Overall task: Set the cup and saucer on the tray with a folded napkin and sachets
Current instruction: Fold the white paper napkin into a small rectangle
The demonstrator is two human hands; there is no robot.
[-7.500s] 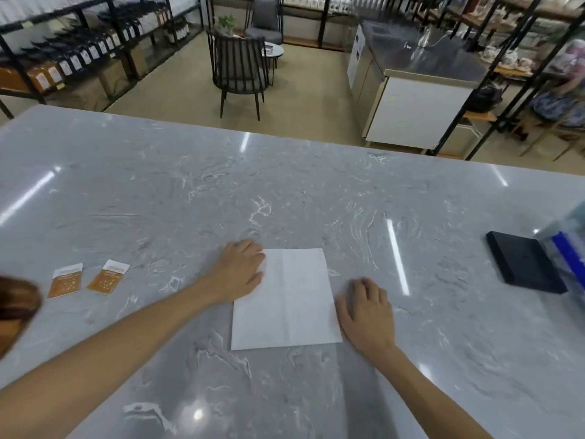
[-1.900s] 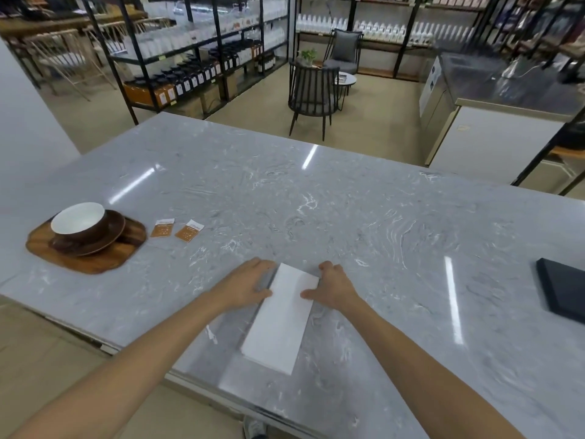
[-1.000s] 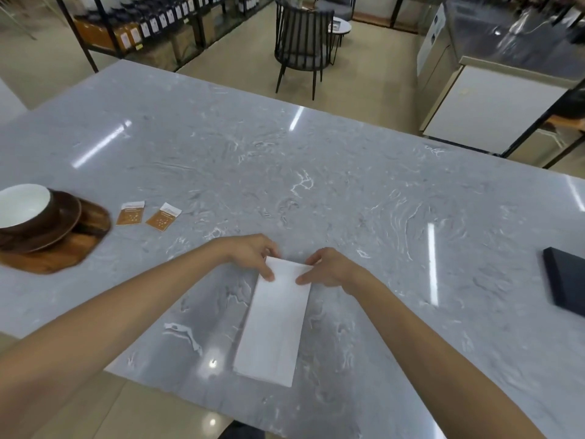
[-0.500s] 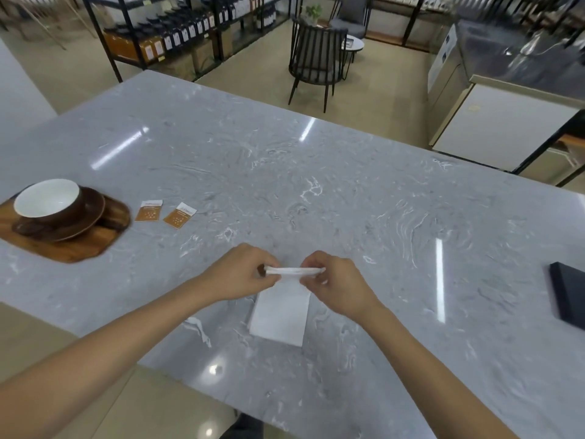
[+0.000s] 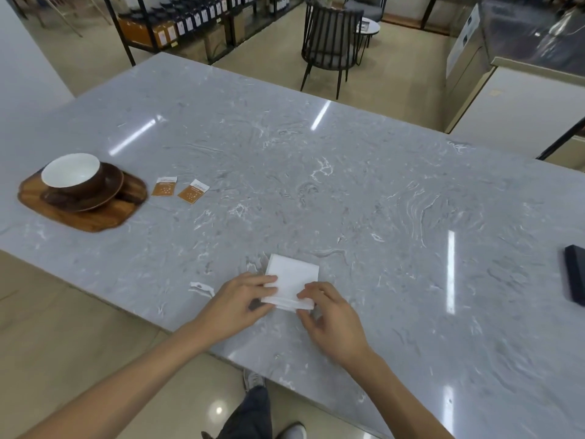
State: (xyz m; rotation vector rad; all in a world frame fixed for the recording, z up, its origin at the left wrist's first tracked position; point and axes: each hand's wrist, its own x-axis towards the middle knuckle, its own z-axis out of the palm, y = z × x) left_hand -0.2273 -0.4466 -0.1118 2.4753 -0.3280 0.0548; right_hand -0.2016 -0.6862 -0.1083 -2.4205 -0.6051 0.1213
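A white napkin [image 5: 292, 274], folded to a small square, lies on the grey marble table near its front edge. My left hand [image 5: 240, 302] pinches its near left corner and my right hand [image 5: 329, 318] pinches its near right edge. Far to the left stands a wooden tray [image 5: 88, 220] carrying a brown saucer [image 5: 109, 188] with a brown cup [image 5: 71, 171], white inside. Two orange sachets [image 5: 164, 186] [image 5: 193, 192] lie on the table just right of the tray.
A flat black object [image 5: 574, 274] lies at the table's right edge. The table's front edge [image 5: 177, 329] runs just under my wrists. Beyond the table stand a dark chair [image 5: 329, 36], shelving and a white counter [image 5: 519, 99].
Both hands lifted the long napkin's far end and brought it toward me, folding the strip in half into a small square. Tray, cup and sachets stay put.
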